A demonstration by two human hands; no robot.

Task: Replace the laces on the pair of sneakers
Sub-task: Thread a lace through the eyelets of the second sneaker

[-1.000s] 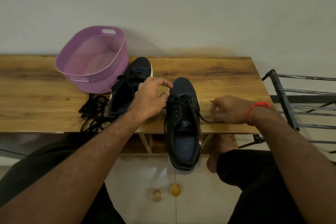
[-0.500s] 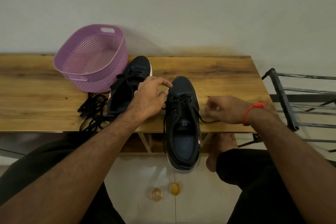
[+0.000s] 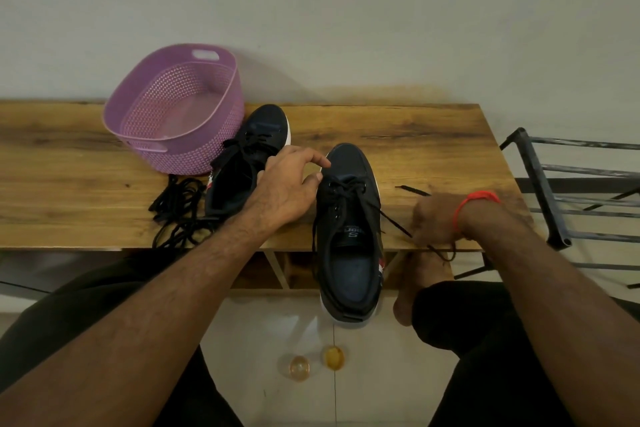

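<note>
Near sneaker (image 3: 349, 236): heel overhangs the tabletop (image 3: 415, 135) front edge, toe toward the wall.
Left hand (image 3: 287, 187): rests by the near sneaker's toe; fingers loosely curled, grip released.
Right hand (image 3: 436, 218): grip pinching the lace (image 3: 394, 218), drawn out rightward.
Second sneaker (image 3: 249, 163): beside purple basket (image 3: 180, 107).
Loose laces (image 3: 176, 215): piled left.

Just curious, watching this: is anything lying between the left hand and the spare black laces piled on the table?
Yes. The far sneaker lies between the left hand and the loose pile of black laces near the table's front edge. The hand rests by the near sneaker; reaching the pile means crossing over that far sneaker.
</note>
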